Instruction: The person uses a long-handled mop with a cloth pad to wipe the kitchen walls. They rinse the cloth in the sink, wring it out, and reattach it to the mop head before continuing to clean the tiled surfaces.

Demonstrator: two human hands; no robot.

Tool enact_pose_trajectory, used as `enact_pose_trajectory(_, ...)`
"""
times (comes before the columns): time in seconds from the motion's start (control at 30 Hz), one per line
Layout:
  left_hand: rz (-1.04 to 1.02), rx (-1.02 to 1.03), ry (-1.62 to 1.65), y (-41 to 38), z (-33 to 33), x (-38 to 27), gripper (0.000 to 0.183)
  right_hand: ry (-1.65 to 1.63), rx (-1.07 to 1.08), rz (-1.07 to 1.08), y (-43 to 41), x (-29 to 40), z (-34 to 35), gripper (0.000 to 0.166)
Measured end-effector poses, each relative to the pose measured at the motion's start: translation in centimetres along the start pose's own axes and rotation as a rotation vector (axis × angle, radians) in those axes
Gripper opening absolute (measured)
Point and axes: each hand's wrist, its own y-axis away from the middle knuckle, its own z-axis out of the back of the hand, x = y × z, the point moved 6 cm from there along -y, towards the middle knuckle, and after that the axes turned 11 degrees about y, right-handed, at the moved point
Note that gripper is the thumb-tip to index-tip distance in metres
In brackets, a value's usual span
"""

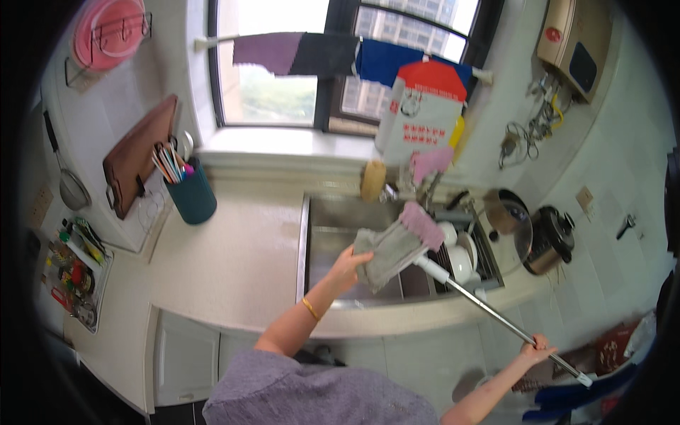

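Observation:
Above the steel sink [340,212], a flat mop head with a grey cloth pad [388,255] is tilted up. My left hand [348,268] grips the left end of this pad, thumb on top. A pink fluffy cloth [422,226] covers the pad's far end. From the head, a metal mop pole [491,311] runs down to the right, and my right hand [536,350] is closed around it near its white end cap. Beneath the mop head, part of the sink is hidden.
White bowls [461,260] stand in a rack at the sink's right side. A pressure cooker [550,239] is farther right. On the left are a teal utensil holder [191,196] and a brown cutting board [141,159]. Cloths [297,53] hang from a rod at the window.

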Motion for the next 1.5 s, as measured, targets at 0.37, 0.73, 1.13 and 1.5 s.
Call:
enact_pose_trajectory(0.37, -0.999, -0.342, -1.162, -1.8, 1.7, -7.4, 0.057, 0.201, 0.314, 0.038, 1.7, -11.7, -16.8, 0.05)
enact_pose_trajectory(0.73, -0.023, 0.222, -0.391, -1.5, -12.8, 7.2, 0.051, 0.066, 0.743, 0.028, 8.0, -21.0, -25.6, 0.049)
enact_pose_trajectory(1.13, -0.194, -0.042, 0.115, -5.9, -15.6, 4.4, 0.022, 0.083, 1.214, -0.242, 10.2, -24.6, -25.4, 0.037)
enact_pose_trajectory(1.5, -0.544, 0.017, -0.081, -5.9, -20.2, -5.8, 0.022, 0.028, 1.124, 0.091, 2.0, -14.0, -24.7, 0.053)
